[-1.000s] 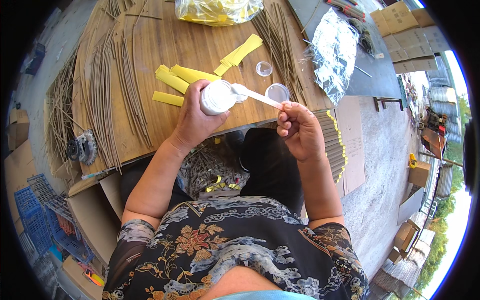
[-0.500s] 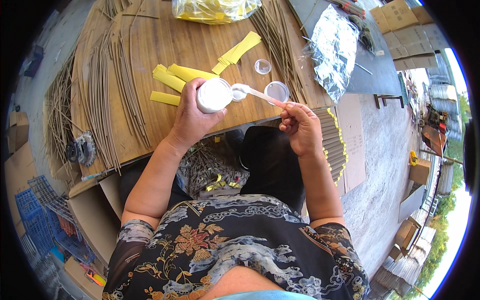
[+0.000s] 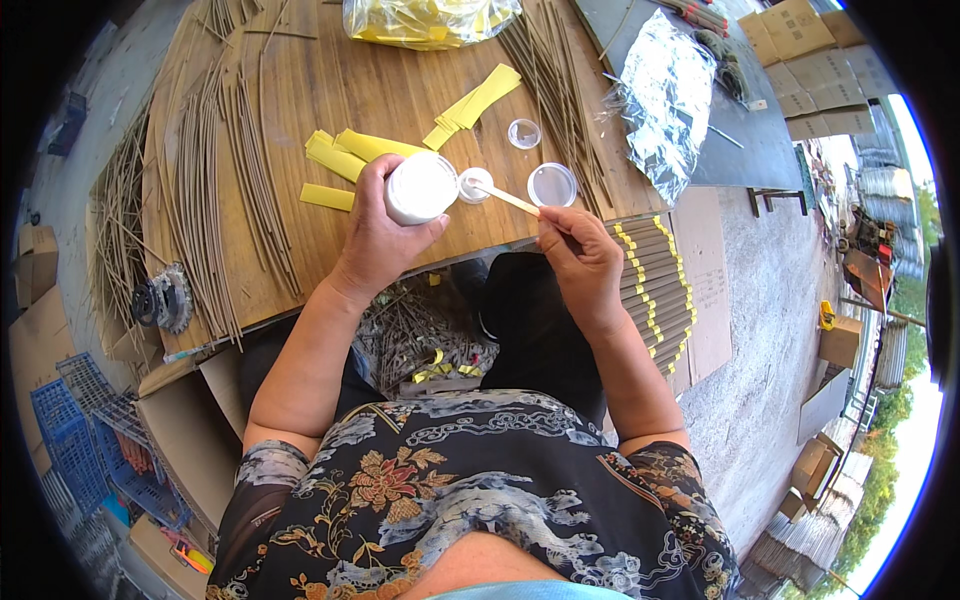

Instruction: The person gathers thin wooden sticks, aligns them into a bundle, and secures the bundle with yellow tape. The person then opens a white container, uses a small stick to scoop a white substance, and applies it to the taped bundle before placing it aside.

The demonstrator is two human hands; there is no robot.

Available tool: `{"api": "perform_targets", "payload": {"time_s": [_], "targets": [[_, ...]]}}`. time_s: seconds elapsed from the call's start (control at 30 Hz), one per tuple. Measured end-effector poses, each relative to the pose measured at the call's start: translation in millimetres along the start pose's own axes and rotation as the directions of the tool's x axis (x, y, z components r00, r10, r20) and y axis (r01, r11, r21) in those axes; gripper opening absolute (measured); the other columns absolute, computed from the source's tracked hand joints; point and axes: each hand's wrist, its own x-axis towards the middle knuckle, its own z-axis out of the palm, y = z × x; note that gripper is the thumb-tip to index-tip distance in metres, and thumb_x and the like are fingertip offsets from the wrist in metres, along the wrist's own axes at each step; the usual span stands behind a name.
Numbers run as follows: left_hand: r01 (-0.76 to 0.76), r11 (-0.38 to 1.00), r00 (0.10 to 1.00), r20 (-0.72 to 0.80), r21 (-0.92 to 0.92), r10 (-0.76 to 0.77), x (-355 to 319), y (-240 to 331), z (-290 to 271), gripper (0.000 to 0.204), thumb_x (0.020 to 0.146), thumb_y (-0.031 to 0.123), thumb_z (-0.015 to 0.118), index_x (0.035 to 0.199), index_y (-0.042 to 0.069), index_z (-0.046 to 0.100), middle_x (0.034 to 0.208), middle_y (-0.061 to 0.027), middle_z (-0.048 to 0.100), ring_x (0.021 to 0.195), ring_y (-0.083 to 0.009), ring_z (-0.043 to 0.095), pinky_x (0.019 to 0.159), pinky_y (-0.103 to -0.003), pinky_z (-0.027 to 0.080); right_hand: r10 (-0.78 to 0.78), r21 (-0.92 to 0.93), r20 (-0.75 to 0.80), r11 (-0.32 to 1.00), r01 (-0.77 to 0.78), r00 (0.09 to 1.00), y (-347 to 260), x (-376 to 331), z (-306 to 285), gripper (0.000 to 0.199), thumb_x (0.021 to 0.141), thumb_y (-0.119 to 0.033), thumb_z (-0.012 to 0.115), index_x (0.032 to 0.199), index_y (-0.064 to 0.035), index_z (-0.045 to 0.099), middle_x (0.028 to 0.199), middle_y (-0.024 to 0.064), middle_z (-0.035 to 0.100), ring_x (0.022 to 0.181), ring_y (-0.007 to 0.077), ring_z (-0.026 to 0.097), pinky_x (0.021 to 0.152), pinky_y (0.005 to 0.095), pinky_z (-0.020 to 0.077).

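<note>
My left hand [image 3: 375,225] is wrapped round a white tub [image 3: 420,188] of white paste, tilted with its mouth toward me. Between the fingers of my right hand [image 3: 583,255] is a flat wooden stick [image 3: 512,201], its far end down in a small round cup [image 3: 475,186] that holds something white. That cup stands on the wooden table right beside the tub. Two clear round lids, a larger one [image 3: 552,185] and a smaller one [image 3: 524,134], lie to the right of the cup. Yellow paper strips [image 3: 372,146] lie just beyond my left hand.
Bundles of thin brown sticks [image 3: 205,190] cover the table's left side; more lie at upper right. A clear bag of yellow strips [image 3: 430,22] sits at the far edge. Crumpled silvery plastic [image 3: 668,100] lies at right. Yellow-banded brown sticks [image 3: 655,290] are stacked beside my right forearm.
My right hand has moved left and a little nearer me, and the stick's white-coated end has gone down into the small cup. The tub has shifted slightly left.
</note>
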Motion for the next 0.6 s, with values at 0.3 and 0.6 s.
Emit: {"api": "perform_targets", "payload": {"time_s": [0.3,0.6], "targets": [[-0.019,0.999,0.999,-0.036,-0.027,0.018,1,0,0,0.066,0.063,0.007,0.074,0.114,0.005,0.032,0.107,-0.0124,0.042,0.100,-0.0225,0.045,0.086,-0.033,0.040,-0.020,-0.091,0.065,0.996,0.025,0.998,-4,2,3,0.028,0.076,-0.002,0.063,0.103,0.0005,0.058,0.089,0.0114,0.060,0.076,0.0170,0.060,0.067,0.0275,0.0482],[0.007,1.000,0.998,-0.055,-0.030,-0.008,1,7,-3,0.067,0.064,0.006,0.074,0.116,0.005,0.031,0.107,-0.0120,0.045,0.102,-0.0227,0.048,0.087,-0.032,0.041,-0.074,-0.116,0.010,0.990,0.074,0.997,5,5,-13,0.040,0.073,0.006,0.057,0.113,0.0005,0.051,0.094,0.0106,0.058,0.077,0.0160,0.057,0.071,0.0261,0.0475]]}}
